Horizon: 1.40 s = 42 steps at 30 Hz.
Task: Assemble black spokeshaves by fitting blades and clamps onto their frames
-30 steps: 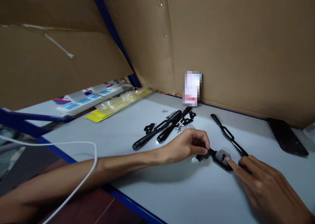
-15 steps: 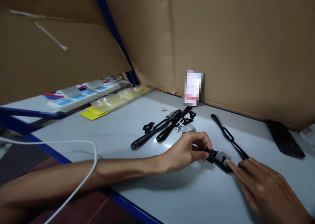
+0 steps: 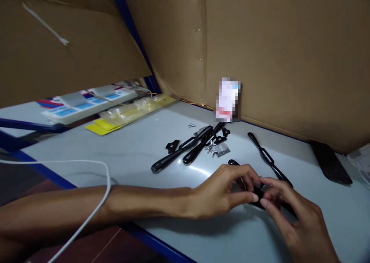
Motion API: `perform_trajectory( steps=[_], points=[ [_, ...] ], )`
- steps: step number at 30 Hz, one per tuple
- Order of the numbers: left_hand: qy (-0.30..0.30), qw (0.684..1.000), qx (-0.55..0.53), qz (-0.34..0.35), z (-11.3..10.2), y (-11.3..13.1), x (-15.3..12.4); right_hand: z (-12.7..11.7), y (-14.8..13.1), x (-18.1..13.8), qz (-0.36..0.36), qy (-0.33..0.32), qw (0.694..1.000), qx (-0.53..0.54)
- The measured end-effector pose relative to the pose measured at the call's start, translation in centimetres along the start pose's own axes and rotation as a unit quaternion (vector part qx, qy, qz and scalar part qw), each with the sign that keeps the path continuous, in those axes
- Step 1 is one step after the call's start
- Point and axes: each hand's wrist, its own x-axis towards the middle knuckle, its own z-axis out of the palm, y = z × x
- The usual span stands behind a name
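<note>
A black metal tool with two handles (image 3: 234, 164) lies on the pale table (image 3: 138, 155), mostly hidden under my hands; only its left handle tip shows. My left hand (image 3: 228, 189) curls its fingers over the tool's middle. My right hand (image 3: 291, 213) meets it from the right, fingertips pinching the same middle part. A second black tool frame (image 3: 267, 159) lies just beyond my hands. Further back lie two more black handles (image 3: 185, 153), a black knob piece (image 3: 172, 146), small screws (image 3: 210, 150) and a metal plate (image 3: 222, 151).
Cardboard walls (image 3: 274, 51) close off the back and left. Flat packages (image 3: 86, 103) and a yellow-backed blister pack (image 3: 130, 112) lie at the far left. A dark phone-like slab (image 3: 329, 162) rests at the right. A white cable (image 3: 86, 166) crosses my left forearm. The table's blue edge (image 3: 156, 240) runs near me.
Both hands have closed in over the tool's middle, covering its metal blade plate, and drawn it slightly nearer. The view has tilted down a little.
</note>
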Motion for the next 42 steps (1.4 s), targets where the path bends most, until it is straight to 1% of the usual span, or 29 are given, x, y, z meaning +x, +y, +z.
perform_trajectory(
  steps=[1, 2, 4, 6, 7, 10, 15, 25, 28, 31, 37, 42],
  points=[
    [-0.003, 0.996, 0.077, 0.036, -0.5, -0.1, 0.2, -0.3, 0.4, 0.1, 0.005, 0.010, 1.000, -0.011],
    [-0.012, 0.985, 0.157, 0.067, -0.9, -0.2, 0.3, -0.6, 0.9, 0.3, 0.010, 0.025, 0.999, -0.024],
    [-0.043, 0.952, 0.288, 0.098, -1.7, -0.7, 0.7, -1.2, 1.8, 0.6, 0.035, 0.057, 0.997, -0.044],
    [-0.080, 0.926, 0.356, 0.096, -2.1, -1.2, 1.0, -1.3, 2.4, 0.9, 0.070, 0.071, 0.994, -0.048],
    [-0.094, 0.920, 0.370, 0.092, -2.1, -1.5, 1.1, -1.3, 2.6, 0.9, 0.084, 0.069, 0.993, -0.044],
    [-0.102, 0.920, 0.368, 0.092, -1.8, -1.9, 1.0, -0.7, 2.3, 1.0, 0.094, 0.049, 0.994, -0.024],
    [-0.095, 0.929, 0.345, 0.100, -1.6, -1.8, 0.6, 0.3, 1.5, 1.1, 0.061, 0.043, 0.997, -0.026],
    [-0.092, 0.929, 0.344, 0.106, -1.6, -1.9, 0.5, 0.7, 2.2, 1.1, 0.041, 0.019, 0.998, -0.053],
    [-0.095, 0.925, 0.351, 0.113, -1.6, -1.8, 0.5, 0.3, 2.7, 0.8, 0.007, 0.009, 0.997, -0.083],
    [-0.097, 0.921, 0.358, 0.120, -1.7, -1.8, 0.5, -0.3, 3.2, 0.5, -0.043, -0.015, 0.993, -0.112],
    [-0.106, 0.912, 0.376, 0.123, -1.9, -1.8, 0.4, -0.7, 3.2, 0.0, -0.123, -0.065, 0.972, -0.191],
    [-0.105, 0.912, 0.376, 0.126, -1.9, -1.6, 0.4, -0.4, 2.6, -0.1, -0.159, -0.058, 0.958, -0.233]
  ],
)
